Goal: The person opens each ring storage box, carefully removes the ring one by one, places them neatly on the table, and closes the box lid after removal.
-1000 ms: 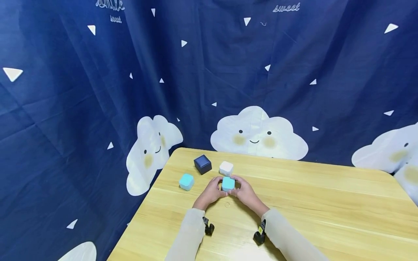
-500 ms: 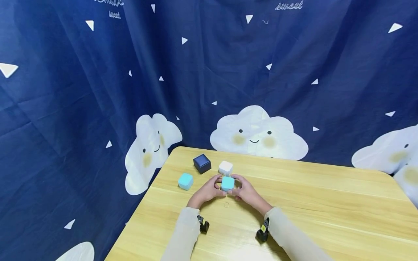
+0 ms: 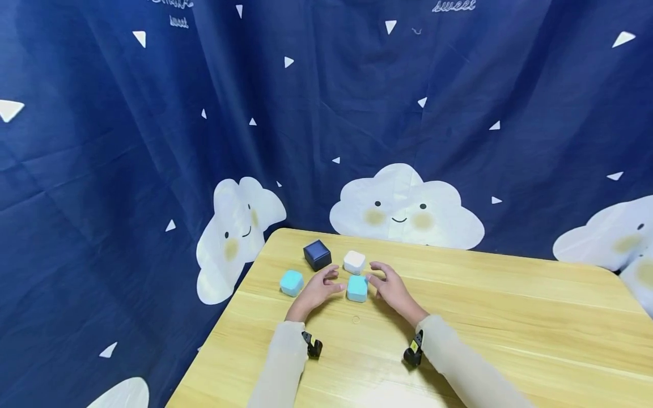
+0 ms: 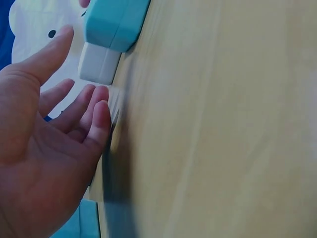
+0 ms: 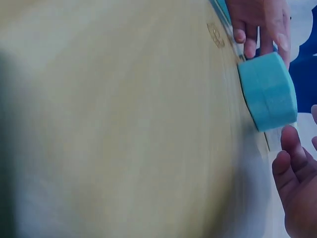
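Note:
A small turquoise box [image 3: 357,289] with rounded corners rests on the table between my two hands, its lid down. My left hand [image 3: 314,290] is just left of it, fingers spread and loosely bent, with nothing in them. On the other side my right hand [image 3: 393,290] hovers beside the box, its fingertips close to the right side. The left wrist view shows a gap between the left fingers and the turquoise box [image 4: 118,22]. In the right wrist view the right fingertips [image 5: 289,136] lie just past the box's near end.
Behind the middle box stands a white box [image 3: 354,262]. A dark blue box [image 3: 317,255] and a second turquoise box [image 3: 292,283] are to the left, near the left hand. A small thin ring [image 3: 355,323] lies in front on the wooden table [image 3: 490,323].
Both hands have let go of the middle turquoise box and moved apart, left hand to the left, right hand to the right. The box has stayed in place.

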`<move>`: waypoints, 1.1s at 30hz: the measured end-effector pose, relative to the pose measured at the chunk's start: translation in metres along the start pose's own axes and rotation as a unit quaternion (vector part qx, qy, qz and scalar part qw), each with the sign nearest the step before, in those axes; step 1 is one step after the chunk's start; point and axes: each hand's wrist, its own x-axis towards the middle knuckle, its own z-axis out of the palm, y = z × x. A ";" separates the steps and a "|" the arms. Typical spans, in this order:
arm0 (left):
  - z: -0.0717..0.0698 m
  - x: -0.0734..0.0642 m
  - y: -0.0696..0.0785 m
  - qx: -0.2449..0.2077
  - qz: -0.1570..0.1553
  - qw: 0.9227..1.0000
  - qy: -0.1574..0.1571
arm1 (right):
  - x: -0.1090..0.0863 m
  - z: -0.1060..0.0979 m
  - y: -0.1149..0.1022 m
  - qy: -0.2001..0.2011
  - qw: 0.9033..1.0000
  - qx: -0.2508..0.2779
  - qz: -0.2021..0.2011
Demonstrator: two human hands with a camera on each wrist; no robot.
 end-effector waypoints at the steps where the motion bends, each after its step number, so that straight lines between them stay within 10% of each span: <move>1: 0.000 0.002 0.000 -0.003 0.001 1.000 0.006 | 0.002 -0.001 0.001 0.003 1.000 -0.002 0.002; 14: 0.001 0.031 0.006 0.009 0.016 1.000 0.024 | 0.028 -0.002 0.011 0.016 0.999 -0.034 -0.010; 33: 0.007 0.068 0.008 0.045 0.028 0.998 -0.028 | 0.040 0.007 0.009 0.005 0.999 -0.050 -0.007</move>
